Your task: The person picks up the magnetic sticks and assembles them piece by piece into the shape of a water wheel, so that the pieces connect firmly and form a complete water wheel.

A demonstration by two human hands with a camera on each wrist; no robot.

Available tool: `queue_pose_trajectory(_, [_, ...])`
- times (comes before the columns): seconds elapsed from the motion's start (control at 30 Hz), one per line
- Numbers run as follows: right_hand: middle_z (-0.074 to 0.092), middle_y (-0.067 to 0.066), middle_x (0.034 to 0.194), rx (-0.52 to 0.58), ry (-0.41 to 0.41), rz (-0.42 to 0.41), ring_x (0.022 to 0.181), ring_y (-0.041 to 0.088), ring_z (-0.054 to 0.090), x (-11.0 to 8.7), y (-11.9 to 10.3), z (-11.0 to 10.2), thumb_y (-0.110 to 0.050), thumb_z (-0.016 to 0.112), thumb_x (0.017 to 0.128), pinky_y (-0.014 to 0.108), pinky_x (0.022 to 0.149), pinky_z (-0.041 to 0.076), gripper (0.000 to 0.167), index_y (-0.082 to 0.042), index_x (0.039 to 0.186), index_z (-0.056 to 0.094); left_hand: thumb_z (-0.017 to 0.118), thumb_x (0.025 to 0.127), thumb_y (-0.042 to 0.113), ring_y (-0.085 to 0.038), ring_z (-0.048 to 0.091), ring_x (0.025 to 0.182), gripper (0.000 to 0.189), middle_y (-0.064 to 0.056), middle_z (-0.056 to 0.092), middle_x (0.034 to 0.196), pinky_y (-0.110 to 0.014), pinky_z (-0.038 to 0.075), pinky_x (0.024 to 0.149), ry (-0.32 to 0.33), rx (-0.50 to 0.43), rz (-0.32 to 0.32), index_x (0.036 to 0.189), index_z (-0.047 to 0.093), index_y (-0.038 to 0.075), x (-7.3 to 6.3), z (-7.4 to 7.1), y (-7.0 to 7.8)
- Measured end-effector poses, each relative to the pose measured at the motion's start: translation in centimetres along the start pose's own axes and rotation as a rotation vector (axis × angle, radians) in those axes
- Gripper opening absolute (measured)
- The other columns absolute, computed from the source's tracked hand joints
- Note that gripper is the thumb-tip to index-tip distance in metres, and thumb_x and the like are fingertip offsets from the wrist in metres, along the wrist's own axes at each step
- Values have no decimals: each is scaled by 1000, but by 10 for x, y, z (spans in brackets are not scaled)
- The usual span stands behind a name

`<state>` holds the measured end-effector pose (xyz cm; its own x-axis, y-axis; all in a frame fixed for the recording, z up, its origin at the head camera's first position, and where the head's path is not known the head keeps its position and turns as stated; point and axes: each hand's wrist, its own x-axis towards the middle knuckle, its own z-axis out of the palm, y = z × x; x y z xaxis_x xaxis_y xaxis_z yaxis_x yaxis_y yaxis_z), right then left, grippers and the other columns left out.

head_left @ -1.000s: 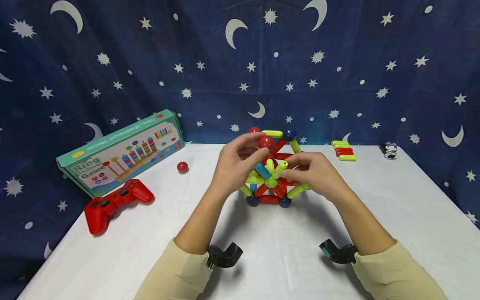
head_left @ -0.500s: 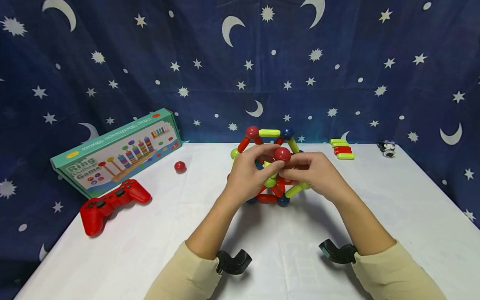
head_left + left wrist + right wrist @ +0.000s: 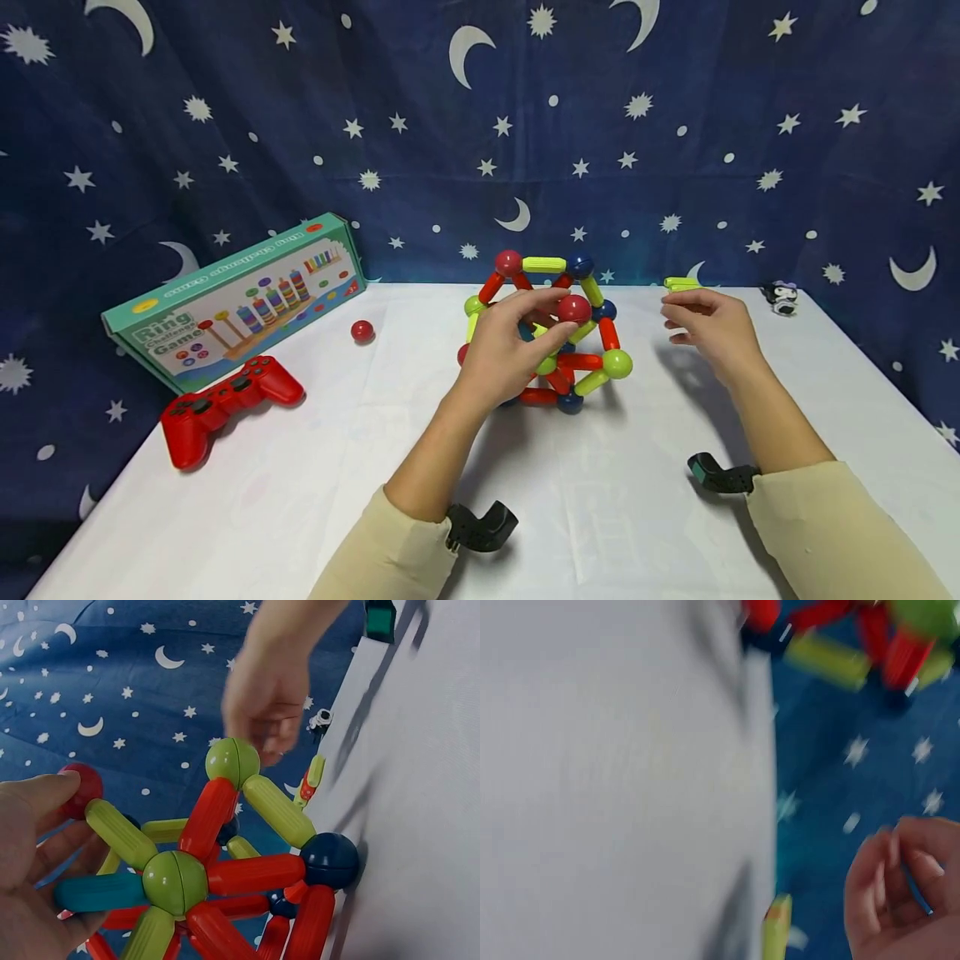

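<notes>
A structure of red, yellow-green and blue magnetic rods [image 3: 582, 362] and coloured balls stands mid-table in the head view. My left hand [image 3: 495, 350] is at its front, pinching a red ball [image 3: 574, 308] between thumb and fingers. In the left wrist view, that red ball [image 3: 81, 791] sits at the end of a yellow-green rod [image 3: 120, 834], which joins a green ball [image 3: 175, 883]. To the right, my right hand [image 3: 712, 329] hovers above the table with loosely bent fingers and holds nothing. Beyond it shows a yellow-green rod [image 3: 681, 283]; the hand covers the other loose rods there.
A loose red ball [image 3: 362, 332] lies left of the structure. Farther left are a Ring Challenge Game box [image 3: 240, 304] and a red game controller [image 3: 228, 408]. A small black-and-white figurine [image 3: 782, 297] stands at the back right, before a starry blue curtain [image 3: 420, 100].
My left hand has shifted right with the red ball to the structure's front. My right hand has left the structure and moved right, toward the loose rods.
</notes>
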<state>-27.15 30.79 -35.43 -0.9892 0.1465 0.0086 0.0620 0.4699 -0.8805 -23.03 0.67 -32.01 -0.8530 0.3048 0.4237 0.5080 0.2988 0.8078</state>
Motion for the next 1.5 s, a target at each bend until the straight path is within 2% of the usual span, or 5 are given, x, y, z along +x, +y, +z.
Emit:
queue_pose_trajectory(0.23, [38,40,151,-600,6,91,136,60,38,27,34,-33,-19,57,100,73,109,36,55,6,148,47,75,96,21,-19,68,102,42,-6,74,116,-40,59,91,-38,29,39,136,67,11,1,2,3])
queue_pose_trajectory(0.67, [48,38,129,-899,-146,40,117,56,48,40,41,-38,-9,64,96,74,101,42,45,8,137,56,76,95,22,-15,70,100,43,-2,74,123,-22,57,82,-56,40,45,137,67,13,2,3,5])
queue_pose_trajectory(0.83, [61,32,117,-854,-223,0,105,48,56,33,27,-34,-17,68,97,64,87,50,37,7,124,63,76,95,22,-16,70,100,43,-3,75,123,-28,58,86,-52,36,49,137,67,12,2,4,4])
queue_pose_trajectory(1.17, [72,17,117,-329,-161,-335,102,26,68,-30,-41,5,-26,69,100,16,76,55,37,-3,130,65,75,96,23,-15,70,99,43,-2,75,122,-30,59,87,-41,47,39,137,67,13,0,4,2])
queue_pose_trajectory(1.5, [75,9,113,-349,-227,-411,103,26,69,-63,-66,26,-23,74,97,16,81,53,30,-10,124,72,75,96,24,-16,69,98,42,-2,75,121,-31,56,89,-31,69,63,136,68,13,-2,4,2])
